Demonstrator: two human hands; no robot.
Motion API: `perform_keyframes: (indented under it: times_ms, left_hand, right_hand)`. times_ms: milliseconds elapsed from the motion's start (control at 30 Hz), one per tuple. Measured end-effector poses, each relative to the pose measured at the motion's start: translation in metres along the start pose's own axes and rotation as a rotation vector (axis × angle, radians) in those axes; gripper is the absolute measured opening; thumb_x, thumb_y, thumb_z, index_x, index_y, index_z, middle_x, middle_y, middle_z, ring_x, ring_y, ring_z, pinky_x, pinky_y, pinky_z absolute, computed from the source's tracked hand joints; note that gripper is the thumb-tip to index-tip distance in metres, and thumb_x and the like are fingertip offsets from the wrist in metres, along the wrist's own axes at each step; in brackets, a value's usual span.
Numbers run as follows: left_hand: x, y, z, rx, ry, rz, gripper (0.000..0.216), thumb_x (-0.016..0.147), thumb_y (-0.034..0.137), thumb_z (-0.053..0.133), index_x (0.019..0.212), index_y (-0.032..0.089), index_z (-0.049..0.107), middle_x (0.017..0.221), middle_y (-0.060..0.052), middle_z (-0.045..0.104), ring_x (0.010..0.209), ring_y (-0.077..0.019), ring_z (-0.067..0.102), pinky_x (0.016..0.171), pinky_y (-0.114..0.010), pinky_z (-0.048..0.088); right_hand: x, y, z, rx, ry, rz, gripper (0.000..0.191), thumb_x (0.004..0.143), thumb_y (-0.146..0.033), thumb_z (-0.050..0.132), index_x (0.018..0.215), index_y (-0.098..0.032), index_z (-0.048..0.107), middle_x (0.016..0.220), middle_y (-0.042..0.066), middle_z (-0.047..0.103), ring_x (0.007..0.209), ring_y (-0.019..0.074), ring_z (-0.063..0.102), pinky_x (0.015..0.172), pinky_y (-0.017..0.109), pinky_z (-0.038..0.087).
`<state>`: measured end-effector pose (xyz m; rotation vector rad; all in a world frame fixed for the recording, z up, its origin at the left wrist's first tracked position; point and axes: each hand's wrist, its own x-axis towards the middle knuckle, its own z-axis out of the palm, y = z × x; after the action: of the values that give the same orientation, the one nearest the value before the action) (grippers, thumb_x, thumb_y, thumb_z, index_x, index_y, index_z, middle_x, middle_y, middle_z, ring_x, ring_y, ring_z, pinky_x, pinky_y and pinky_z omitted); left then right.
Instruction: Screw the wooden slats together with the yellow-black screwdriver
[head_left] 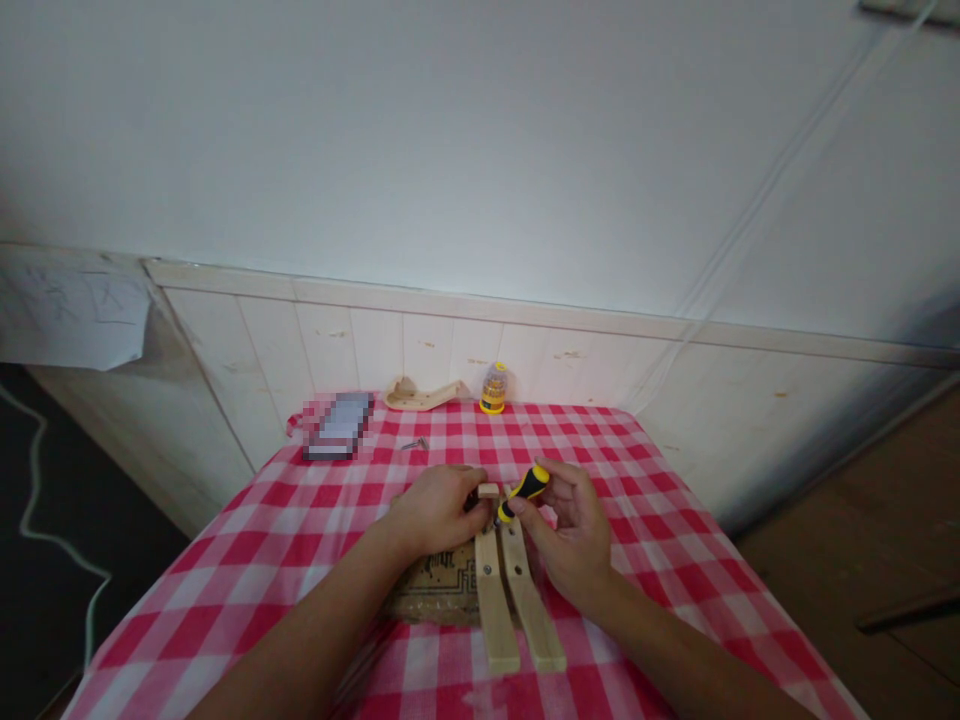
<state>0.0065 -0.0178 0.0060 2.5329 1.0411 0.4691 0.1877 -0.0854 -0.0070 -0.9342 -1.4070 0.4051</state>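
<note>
In my right hand is a yellow and black screwdriver, tilted, its lower end by the upper part of a wooden frame. Two pale wooden legs of that frame run toward me side by side, with dark screws or holes along them. Closed around the frame's far end is my left hand, its fingertips partly hidden behind the wood. Beneath the frame and my left hand lies a brown printed cardboard piece. The screwdriver's tip is too small to make out clearly.
A red-and-white checked cloth covers the table. Toward the wall stand a phone-like device, a curved wooden piece and a yellow-based bit container. Small metal screws lie on the cloth. The wall borders the table's far edge.
</note>
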Motion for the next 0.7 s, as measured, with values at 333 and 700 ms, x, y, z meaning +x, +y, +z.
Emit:
perform_keyframes:
  times_ms: [333, 700]
  left_hand:
    - [0.0002, 0.0015, -0.0014, 0.022, 0.004, 0.002, 0.015, 0.087, 0.029, 0.053, 0.085, 0.019, 0.063, 0.083, -0.005, 0.071, 0.075, -0.0206, 0.066, 0.061, -0.028, 0.037]
    - [-0.0005, -0.0007, 0.0004, 0.036, 0.027, 0.009, 0.016, 0.088, 0.032, 0.053, 0.084, 0.019, 0.061, 0.082, -0.006, 0.071, 0.074, -0.0216, 0.065, 0.06, -0.029, 0.032]
  right_hand:
    - [0.0012, 0.0024, -0.0006, -0.043, -0.092, -0.011, 0.039, 0.088, -0.026, 0.074, 0.125, -0.025, 0.061, 0.101, 0.007, 0.079, 0.085, 0.0213, 0.078, 0.077, 0.036, 0.066]
    - [0.0011, 0.0005, -0.0024, -0.137, -0.131, -0.068, 0.039, 0.085, -0.022, 0.076, 0.123, -0.029, 0.067, 0.102, 0.005, 0.076, 0.084, 0.0206, 0.075, 0.074, 0.033, 0.063]
